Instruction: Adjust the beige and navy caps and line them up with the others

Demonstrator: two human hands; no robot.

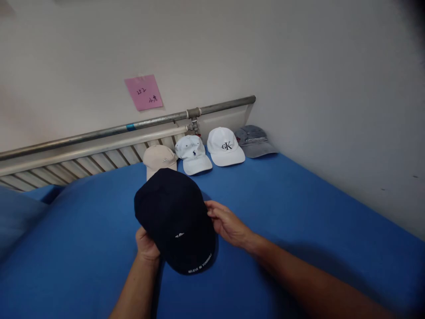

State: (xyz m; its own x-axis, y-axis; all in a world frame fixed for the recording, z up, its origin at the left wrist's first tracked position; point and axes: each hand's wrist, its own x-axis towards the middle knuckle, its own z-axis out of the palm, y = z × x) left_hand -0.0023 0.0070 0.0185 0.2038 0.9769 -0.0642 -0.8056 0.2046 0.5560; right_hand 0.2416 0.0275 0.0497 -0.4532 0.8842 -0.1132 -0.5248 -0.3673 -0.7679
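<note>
Both my hands hold a black baseball cap (174, 217) above the blue bed, its brim pointing toward me and a small white logo on its front. My left hand (146, 246) grips the cap from underneath on the left, fingers mostly hidden by it. My right hand (226, 221) pinches the cap's right side. Behind it a row of caps lies along the wall: a beige cap (160, 158), a pale blue cap (193, 153), a white cap (226, 146) with black letters, and a grey cap (253, 140).
The blue sheet (292, 208) covers the bed, which sits in a corner of white walls. A metal pipe (133, 126) and a slatted radiator (66, 166) run along the back wall. A pink note (143, 92) is stuck above. A blue pillow (16, 217) lies at left.
</note>
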